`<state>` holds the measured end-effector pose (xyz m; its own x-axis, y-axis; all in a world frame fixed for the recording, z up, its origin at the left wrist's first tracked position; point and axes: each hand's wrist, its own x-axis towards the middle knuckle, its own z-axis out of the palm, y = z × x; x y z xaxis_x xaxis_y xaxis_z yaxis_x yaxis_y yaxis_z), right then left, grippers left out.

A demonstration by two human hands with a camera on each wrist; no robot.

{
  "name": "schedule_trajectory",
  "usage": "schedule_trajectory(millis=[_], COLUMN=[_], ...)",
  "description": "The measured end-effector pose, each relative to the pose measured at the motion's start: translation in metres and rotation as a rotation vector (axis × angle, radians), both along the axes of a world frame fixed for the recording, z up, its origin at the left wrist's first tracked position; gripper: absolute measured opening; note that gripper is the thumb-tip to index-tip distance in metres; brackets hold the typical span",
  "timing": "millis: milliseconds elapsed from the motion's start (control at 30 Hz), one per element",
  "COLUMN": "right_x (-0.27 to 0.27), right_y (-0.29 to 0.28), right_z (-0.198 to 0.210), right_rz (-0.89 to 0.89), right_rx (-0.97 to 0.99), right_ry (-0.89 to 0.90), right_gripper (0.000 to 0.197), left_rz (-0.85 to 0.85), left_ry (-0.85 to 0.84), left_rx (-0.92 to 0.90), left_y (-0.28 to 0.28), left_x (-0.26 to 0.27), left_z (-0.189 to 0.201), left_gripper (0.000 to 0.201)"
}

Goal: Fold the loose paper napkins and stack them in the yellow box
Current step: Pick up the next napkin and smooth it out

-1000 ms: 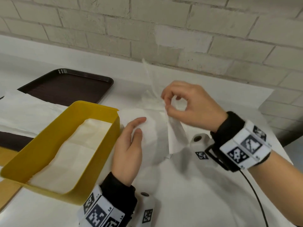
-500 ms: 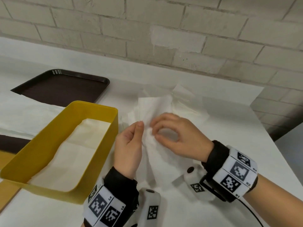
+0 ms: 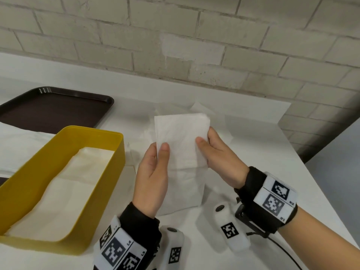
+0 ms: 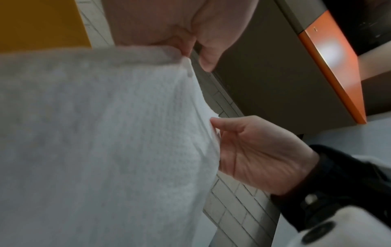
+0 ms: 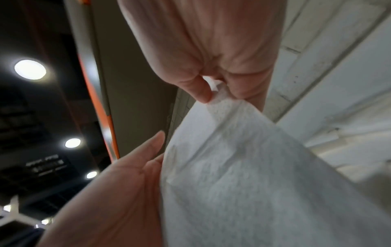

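Note:
Both hands hold one folded white napkin [image 3: 182, 145] upright above the table. My left hand [image 3: 153, 172] pinches its left edge with the thumb on the near face. On the right edge, my right hand [image 3: 218, 154] pinches it the same way. Up close, the napkin [image 4: 101, 142] fills the left wrist view, and the right wrist view shows the napkin [image 5: 264, 183] pinched between thumb and fingers. The yellow box [image 3: 109, 178] stands to the left with folded napkins [image 3: 64, 190] lying flat inside. More loose napkins [image 3: 196, 109] lie on the table behind the held one.
A dark brown tray [image 3: 52, 108] sits at the back left beside the box. White paper sheets [image 3: 17, 145] lie at the far left. A brick wall [image 3: 175, 45] runs behind the white table [image 3: 263, 152], whose right edge drops off.
The napkin was being worked low over the table by both hands; now it is folded into a narrow rectangle and held up flat between them, one hand on each side.

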<state>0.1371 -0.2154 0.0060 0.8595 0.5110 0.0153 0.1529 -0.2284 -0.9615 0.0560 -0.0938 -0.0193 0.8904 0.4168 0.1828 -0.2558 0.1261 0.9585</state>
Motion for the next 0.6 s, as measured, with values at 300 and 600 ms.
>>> schedule_trajectory(millis=[300, 600], right_x=[0.053, 0.192], right_y=[-0.010, -0.022], right_z=[0.010, -0.015], right_rz=[-0.048, -0.144], right_rx=[-0.275, -1.021], right_ry=[-0.067, -0.288], right_gripper=[0.017, 0.028], left_rz=[0.105, 0.139], left_ry=[0.061, 0.079], left_rx=[0.114, 0.093], left_y=[-0.001, 0.005], left_x=[0.004, 0.004], left_z=[-0.006, -0.009], left_gripper=[0.022, 0.025])
